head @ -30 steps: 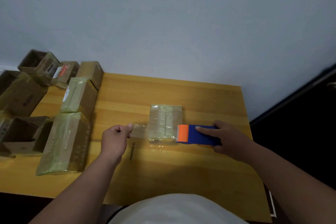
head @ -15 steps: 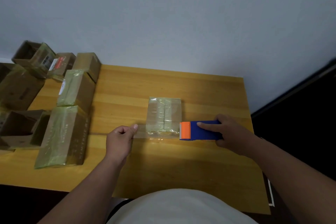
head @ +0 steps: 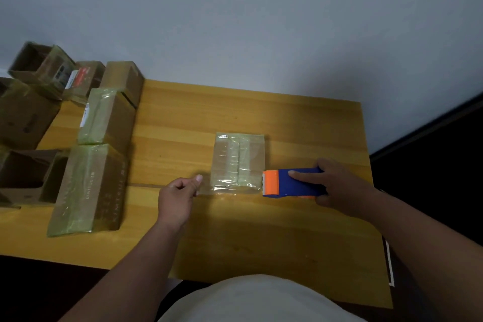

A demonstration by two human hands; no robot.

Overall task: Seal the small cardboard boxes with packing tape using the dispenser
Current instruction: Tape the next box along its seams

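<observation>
Both hands busy: my left hand (head: 175, 197) pinches the tape end (head: 205, 185), right hand (head: 339, 188) grips the dispenser (head: 292, 183) beside the small box (head: 239, 162) mid-surface (head: 300, 125); I'd keep the strip taut, press down, then cut.

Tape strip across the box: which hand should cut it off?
Probably right. The right hand grips the tape dispenser, its orange blade end at the box's right edge. The left hand only pinches the tape's free end.
</observation>
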